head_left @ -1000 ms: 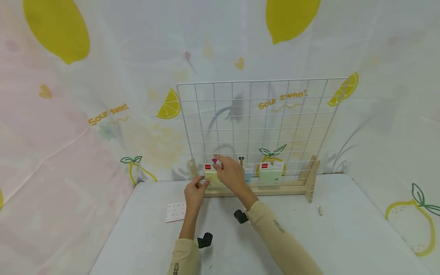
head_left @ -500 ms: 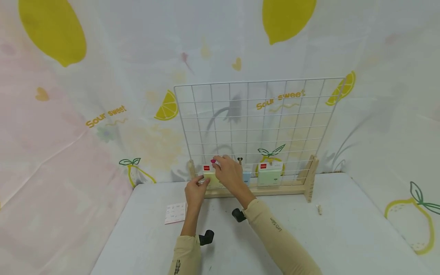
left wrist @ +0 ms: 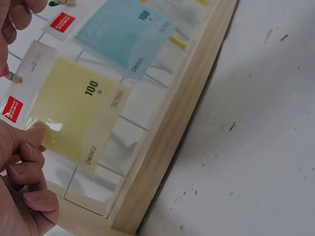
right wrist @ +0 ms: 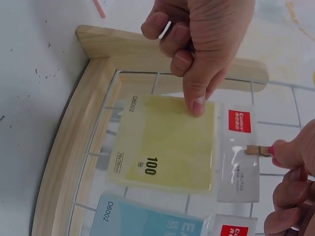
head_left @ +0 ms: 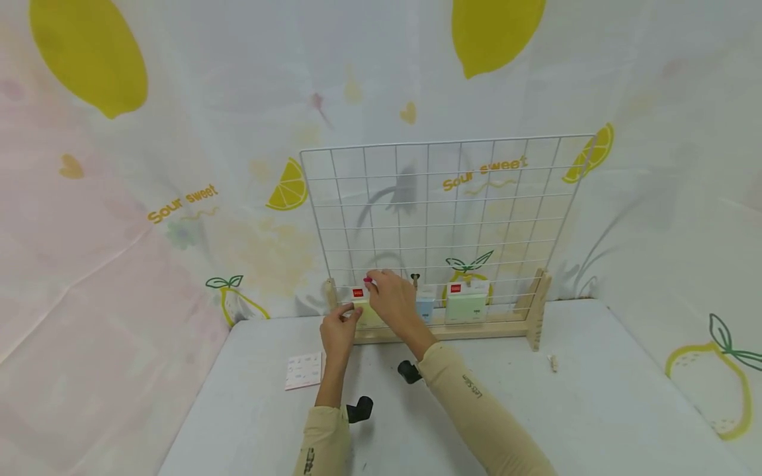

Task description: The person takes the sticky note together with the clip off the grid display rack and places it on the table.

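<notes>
A yellow sticky-note pack in a clear sleeve lies against the lower left of a white wire grid. My left hand pinches the pack's side edge, thumb on its front. With thumb and fingers, my right hand pinches a small wooden clothespin with a pink decoration; its tip overlaps the pack's clear header. Beside the yellow pack hangs a blue sticky-note pack, partly behind my right hand in the head view. Farther right on the grid is a green sticky-note pack.
The grid stands in a wooden base at the back of the white table. A patterned card lies left of my left forearm. One loose clothespin rests at the right. A lemon-print cloth hangs behind.
My right fingers have closed further around the pink-topped clothespin, covering more of it. My left hand stays at the yellow pack's edge. The head view has shifted slightly.
</notes>
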A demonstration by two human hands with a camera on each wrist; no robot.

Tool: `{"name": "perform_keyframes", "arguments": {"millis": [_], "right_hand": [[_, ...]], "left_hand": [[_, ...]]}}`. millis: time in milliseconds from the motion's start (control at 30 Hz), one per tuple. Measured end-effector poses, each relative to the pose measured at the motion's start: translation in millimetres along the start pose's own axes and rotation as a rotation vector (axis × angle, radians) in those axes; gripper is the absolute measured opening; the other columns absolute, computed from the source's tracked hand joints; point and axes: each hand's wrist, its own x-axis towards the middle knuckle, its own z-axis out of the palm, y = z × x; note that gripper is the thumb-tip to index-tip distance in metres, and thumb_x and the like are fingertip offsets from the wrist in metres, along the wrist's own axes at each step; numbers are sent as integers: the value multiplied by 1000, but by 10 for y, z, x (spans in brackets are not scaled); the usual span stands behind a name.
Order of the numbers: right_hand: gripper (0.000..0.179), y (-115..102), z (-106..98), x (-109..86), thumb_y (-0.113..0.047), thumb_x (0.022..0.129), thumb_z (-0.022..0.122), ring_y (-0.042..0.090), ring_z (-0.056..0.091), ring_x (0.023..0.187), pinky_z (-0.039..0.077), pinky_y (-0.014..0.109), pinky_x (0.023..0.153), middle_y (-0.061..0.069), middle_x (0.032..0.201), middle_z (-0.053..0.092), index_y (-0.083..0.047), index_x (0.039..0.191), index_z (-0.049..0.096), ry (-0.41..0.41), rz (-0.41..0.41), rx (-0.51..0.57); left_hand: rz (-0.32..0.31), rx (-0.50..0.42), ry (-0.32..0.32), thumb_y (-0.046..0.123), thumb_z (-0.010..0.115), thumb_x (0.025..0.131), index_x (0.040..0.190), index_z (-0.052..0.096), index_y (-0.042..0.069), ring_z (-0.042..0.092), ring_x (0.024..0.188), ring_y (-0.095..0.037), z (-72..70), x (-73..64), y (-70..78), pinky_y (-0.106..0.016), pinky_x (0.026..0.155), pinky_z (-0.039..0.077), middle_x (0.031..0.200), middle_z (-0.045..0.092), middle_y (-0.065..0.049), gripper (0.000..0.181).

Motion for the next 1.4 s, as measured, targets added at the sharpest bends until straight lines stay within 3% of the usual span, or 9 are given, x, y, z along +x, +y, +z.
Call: {"name": "perform_keyframes", "arguments": {"millis": [300, 600, 733, 1133, 1400], "right_hand": [[8, -24, 26, 12, -22, 92, 70, 13, 52, 52, 36, 24, 43, 0, 83, 70, -16, 97, 74, -1, 51, 19], [5, -39, 15, 59, -19, 88, 75, 13, 57, 58, 38, 22, 46, -1, 80, 68, -15, 91, 77, -52, 92, 41], [4, -41, 0, 75, -18, 87, 76, 14, 58, 60, 39, 22, 47, -1, 80, 69, -15, 90, 78, -64, 102, 52], [5, -37, -28, 75, -13, 85, 76, 13, 57, 56, 39, 24, 47, -1, 73, 68, -16, 83, 79, 42, 68, 92], [7, -38, -84, 75, -14, 87, 74, 10, 48, 53, 35, 22, 44, -1, 73, 66, -16, 84, 79, 23, 56, 97]], "left_hand": [[-2, -110, -2, 9, 79, 83, 95, 75, -2, 41, 50, -9, -5, 4, -56, -23, 46, 29, 56, 49, 2, 17], [3, -272, -13, 1, 78, 81, 95, 74, -6, 41, 53, -4, -23, -3, -96, -19, 46, 30, 64, 54, -3, 16], [-15, -288, -30, 2, 78, 82, 94, 75, -5, 40, 53, -5, -45, -2, -80, -20, 46, 29, 60, 50, -1, 14], [-56, -293, -81, 3, 77, 84, 98, 75, -4, 42, 56, -9, -101, -34, -40, -19, 48, 31, 64, 53, 1, 16], [-39, -264, -99, 9, 77, 86, 97, 75, -1, 42, 55, -10, -131, -61, -86, -21, 49, 33, 62, 50, 0, 15]]}}
